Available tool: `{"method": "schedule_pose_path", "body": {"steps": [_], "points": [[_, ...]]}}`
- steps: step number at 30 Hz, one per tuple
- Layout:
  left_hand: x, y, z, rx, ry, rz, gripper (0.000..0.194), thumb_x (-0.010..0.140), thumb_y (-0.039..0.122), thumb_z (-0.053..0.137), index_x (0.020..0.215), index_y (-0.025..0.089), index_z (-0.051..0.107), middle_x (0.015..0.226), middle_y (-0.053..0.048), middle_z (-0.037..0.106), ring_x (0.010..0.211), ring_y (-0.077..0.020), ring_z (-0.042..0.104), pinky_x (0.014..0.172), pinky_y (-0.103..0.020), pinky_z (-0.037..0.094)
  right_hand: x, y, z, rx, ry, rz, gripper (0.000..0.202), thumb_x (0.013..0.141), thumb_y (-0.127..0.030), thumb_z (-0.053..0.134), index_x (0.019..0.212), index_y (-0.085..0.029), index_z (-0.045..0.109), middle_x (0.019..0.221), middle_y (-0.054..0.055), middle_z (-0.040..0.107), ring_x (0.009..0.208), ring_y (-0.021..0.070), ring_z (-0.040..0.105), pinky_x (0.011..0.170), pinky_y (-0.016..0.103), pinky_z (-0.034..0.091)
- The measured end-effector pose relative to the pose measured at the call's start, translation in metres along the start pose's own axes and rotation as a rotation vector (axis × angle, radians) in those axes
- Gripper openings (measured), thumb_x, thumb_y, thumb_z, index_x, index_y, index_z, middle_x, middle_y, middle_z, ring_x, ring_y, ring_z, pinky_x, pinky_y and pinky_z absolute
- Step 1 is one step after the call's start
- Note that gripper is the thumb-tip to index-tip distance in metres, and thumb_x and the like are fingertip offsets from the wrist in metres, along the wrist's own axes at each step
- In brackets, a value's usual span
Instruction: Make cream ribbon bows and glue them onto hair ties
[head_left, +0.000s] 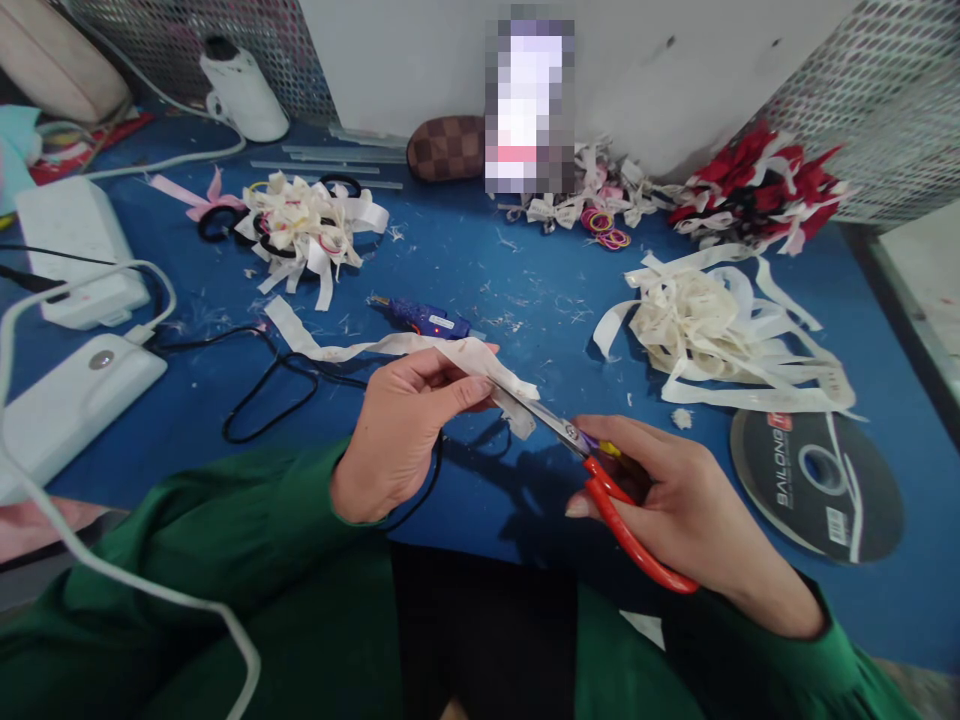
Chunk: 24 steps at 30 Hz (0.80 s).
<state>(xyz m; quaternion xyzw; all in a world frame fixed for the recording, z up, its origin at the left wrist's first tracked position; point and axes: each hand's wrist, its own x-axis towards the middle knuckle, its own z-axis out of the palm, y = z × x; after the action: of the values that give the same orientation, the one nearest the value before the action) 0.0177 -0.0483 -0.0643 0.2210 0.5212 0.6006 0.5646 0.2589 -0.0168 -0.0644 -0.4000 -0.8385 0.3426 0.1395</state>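
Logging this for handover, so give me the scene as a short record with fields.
Left hand: pinches ribbon
Right hand: holds scissors, blades at the ribbon
Just beyond ribbon: glue gun
Right side: cream pile, black spool nearer
Back left: bow cluster
Back right: red-white pile
Cut progress: cannot tell
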Motion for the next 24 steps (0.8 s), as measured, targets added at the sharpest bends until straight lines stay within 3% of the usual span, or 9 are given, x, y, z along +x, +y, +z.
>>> {"method": "schedule_pose_path", "body": {"steps": [10,16,24], "points": [[-0.0001,-0.0026,-0.0012,-0.011,-0.010,0.025,0.013,0.070,0.018,0.085,0.082,0.020,0.081,0.082,-0.001,0.076,0.073,-0.0129,0.070,0.073,-0.024,0.061,-0.0012,0.0002,0.0004,0.029,0.015,-0.022,0.046,0.081,-0.037,0.079,0.122,-0.023,0.064,0.094,0.003,0.070,0.065,0.0133,0.061,0.059,0.023,0.051],[-0.0016,-0.0036,-0.0010,0.007,-0.013,0.000,0.022,0.070,0.019,0.086,0.091,0.020,0.082,0.086,-0.003,0.078,0.075,-0.0144,0.071,0.074,-0.025,0.061,-0.0008,-0.0022,0.0026,0.076,-0.027,0.022,0.047,0.081,-0.036,0.079,0.123,-0.025,0.062,0.091,0.001,0.067,0.062,0.0116,0.058,0.055,0.021,0.049],[-0.0023,-0.0055,-0.0002,-0.018,-0.024,0.013,0.020,0.071,0.017,0.086,0.090,0.020,0.082,0.090,-0.002,0.078,0.074,-0.0121,0.070,0.071,-0.021,0.060,-0.0017,-0.0017,0.0012,0.058,-0.036,0.022,0.047,0.081,-0.037,0.079,0.124,-0.027,0.061,0.091,-0.001,0.065,0.062,0.0104,0.057,0.056,0.020,0.048]]}}
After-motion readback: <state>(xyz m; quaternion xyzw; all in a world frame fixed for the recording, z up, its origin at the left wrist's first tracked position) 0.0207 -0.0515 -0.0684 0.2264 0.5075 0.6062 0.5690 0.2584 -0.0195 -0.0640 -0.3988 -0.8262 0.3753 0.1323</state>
